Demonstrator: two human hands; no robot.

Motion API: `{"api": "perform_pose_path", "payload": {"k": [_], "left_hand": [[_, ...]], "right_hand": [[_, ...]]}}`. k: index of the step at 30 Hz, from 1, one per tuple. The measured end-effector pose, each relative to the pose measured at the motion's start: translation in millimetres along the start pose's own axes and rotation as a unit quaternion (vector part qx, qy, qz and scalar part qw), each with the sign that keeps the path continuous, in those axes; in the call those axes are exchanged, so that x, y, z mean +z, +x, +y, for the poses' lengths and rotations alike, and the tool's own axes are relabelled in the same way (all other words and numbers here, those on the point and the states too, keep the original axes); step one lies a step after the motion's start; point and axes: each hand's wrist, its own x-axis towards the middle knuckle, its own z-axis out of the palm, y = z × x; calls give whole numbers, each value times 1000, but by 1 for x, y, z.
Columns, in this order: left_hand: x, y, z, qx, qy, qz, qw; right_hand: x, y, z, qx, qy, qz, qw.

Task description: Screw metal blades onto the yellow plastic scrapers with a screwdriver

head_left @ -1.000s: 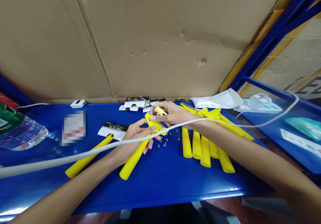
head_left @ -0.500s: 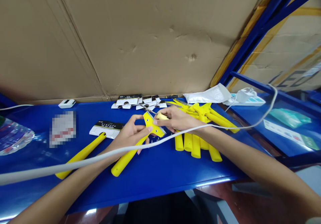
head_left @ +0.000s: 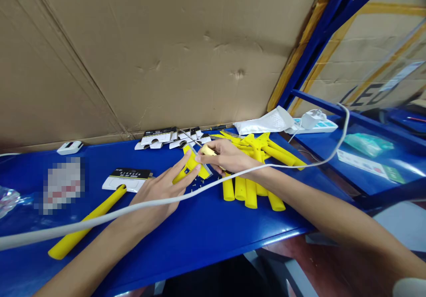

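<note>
1. Yellow plastic shows between a person's hands: a scraper point(head_left: 192, 161), its flared head over the blue table point(head_left: 199, 230), nearer the back edge than the front.
2. The left hand point(head_left: 159, 190) comes at it from the front left, fingers stretched across the piece and touching it; whether they grip it cannot be told, and any handle beneath the palm is hidden.
3. The right hand point(head_left: 229, 155), at the scraper's other side, is curled around a screwdriver point(head_left: 208, 150), thumb tip close to the head.
4. The head's bladed long edge slants from the back-edge side toward the front right, facing the right hand; the screwdriver's shaft points away, toward the back edge and left.
5. Small loose screws point(head_left: 200, 183) are scattered on the table just beside the head, toward the right.
6. Other yellow scrapers point(head_left: 256, 144) lie piled to the right, most handles toward the front edge, while a sleeved scraper point(head_left: 88, 217) lies aslant at left.
7. Printed cards point(head_left: 156, 137) and a white bag point(head_left: 262, 123) line the back edge, below a cardboard wall point(head_left: 183, 66); a white cable point(head_left: 66, 229) crosses the foreground.
</note>
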Motion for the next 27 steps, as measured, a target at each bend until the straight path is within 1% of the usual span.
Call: {"api": "perform_pose_path", "payload": {"k": [3, 6, 8, 10, 11, 12, 14, 16, 17, 19, 20, 22, 24, 27], "left_hand": [[1, -3, -1, 1, 5, -21, 1000], [0, -3, 0, -13, -39, -10, 999], [0, 0, 1, -37, -90, 10, 995], [-2, 5, 3, -90, -163, 36, 982], [-3, 8, 4, -125, -213, 55, 968], [-5, 12, 4, -162, -272, 75, 946], [-12, 18, 5, -225, -400, 115, 881], [-19, 24, 3, -257, -507, 133, 812], [-23, 26, 1, -266, -547, 129, 783], [-28, 29, -3, -274, -606, 118, 737], [-29, 30, -6, -275, -628, 120, 718], [-29, 32, -10, -276, -661, 143, 683], [-27, 32, -13, -279, -683, 166, 654], [-28, 31, -15, -275, -711, 173, 623]], "right_hand": [[1, 0, 1, 11, 28, -4, 1000], [2, 1, 0, 7, 40, -5, 999], [2, 1, 0, -7, 34, 0, 999], [0, 2, -1, -29, 1, 16, 999], [-2, 3, -1, -40, -27, 29, 998], [-5, 3, -1, -52, -62, 45, 996], [-13, 4, 0, -88, -146, 74, 983], [-22, 4, 4, -130, -233, 83, 960], [-26, 4, 7, -147, -275, 81, 947], [-33, 3, 12, -166, -352, 72, 919], [-35, 3, 14, -167, -385, 64, 905], [-38, 2, 17, -164, -430, 51, 886], [-38, 1, 18, -157, -447, 52, 879], [-40, 0, 19, -161, -460, 74, 870]]}}
